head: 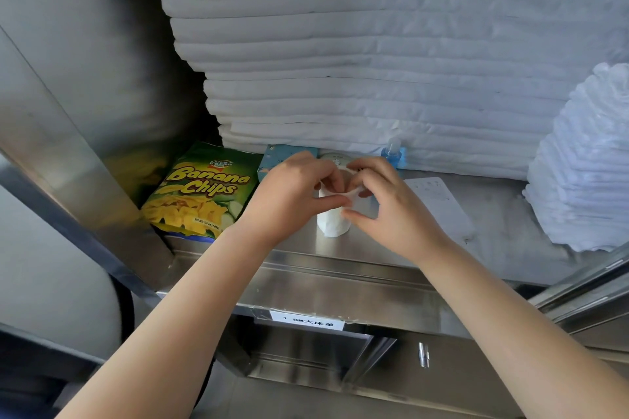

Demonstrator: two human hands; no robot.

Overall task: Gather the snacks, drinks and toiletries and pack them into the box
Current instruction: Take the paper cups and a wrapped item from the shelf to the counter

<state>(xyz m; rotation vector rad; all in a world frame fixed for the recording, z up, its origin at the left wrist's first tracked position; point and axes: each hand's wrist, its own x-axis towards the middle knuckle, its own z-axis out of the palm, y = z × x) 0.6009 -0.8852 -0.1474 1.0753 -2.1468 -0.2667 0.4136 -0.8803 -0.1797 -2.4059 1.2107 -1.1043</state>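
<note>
A small white paper-wrapped cup (333, 223) stands upright on the steel shelf (340, 269). My left hand (292, 194) and my right hand (384, 204) both pinch the wrapper at its top rim. To the left lies a green bag of banana chips (197, 190). Behind my hands sit a light blue box (272, 160), a round white lid or container (335, 160) and a small blue bottle (392, 153), each partly hidden. No packing box is in view.
A tall stack of folded white linen (357, 61) fills the back of the shelf, with another white pile (585, 173) at the right. A flat white packet (439, 204) lies right of my hands. A steel post (85, 180) slants at the left.
</note>
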